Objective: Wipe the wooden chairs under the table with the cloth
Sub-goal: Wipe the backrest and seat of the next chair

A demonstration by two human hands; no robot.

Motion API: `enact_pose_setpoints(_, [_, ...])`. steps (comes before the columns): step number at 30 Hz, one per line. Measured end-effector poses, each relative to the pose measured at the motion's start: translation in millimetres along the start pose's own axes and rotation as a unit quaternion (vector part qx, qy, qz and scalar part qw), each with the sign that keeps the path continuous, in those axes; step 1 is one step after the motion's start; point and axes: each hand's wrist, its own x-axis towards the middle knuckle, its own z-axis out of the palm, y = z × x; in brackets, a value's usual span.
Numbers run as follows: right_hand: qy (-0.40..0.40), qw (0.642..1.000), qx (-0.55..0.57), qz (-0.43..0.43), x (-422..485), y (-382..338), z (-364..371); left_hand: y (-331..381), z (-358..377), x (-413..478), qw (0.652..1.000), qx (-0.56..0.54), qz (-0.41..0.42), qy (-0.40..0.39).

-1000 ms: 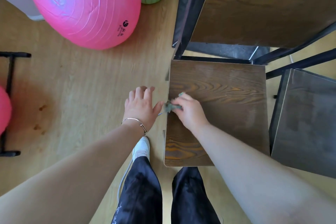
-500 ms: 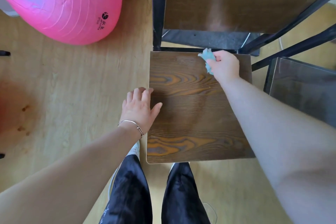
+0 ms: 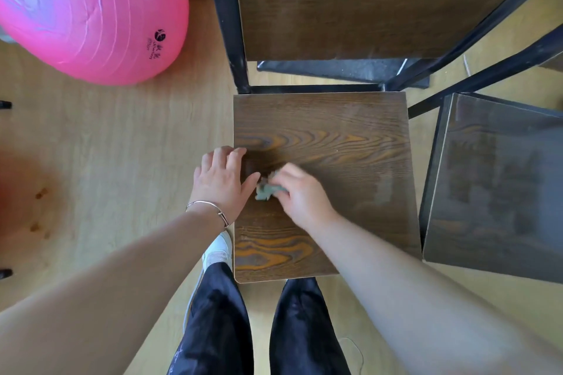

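My right hand pinched the bunched cloth against the chair seat; my left hand, spread flat, steadied its edge; long, overlapping strokes seemed best.

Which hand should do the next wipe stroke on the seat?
Right. The right hand already grips the cloth pressed on the seat. The left hand lies flat at the seat's left edge, holding nothing, and looks better used to steady the chair.
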Motion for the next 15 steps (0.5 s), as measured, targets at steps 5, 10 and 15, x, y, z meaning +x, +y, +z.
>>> enact_pose_setpoints(5, [-0.040, 0.999, 0.024, 0.004, -6, 2, -15, 13, 1, 9, 1.000, 0.011, -0.002, 0.014])
enact_pose_setpoints(10, [0.108, 0.988, -0.013, 0.112, 48, 58, -112, 29, 4, 23, 1.000, 0.009, -0.009, 0.024])
enact_pose_setpoints(15, [0.130, 0.964, -0.048, 0.228, 78, 113, -154, 45, 8, 31, 0.999, -0.002, -0.004, 0.032])
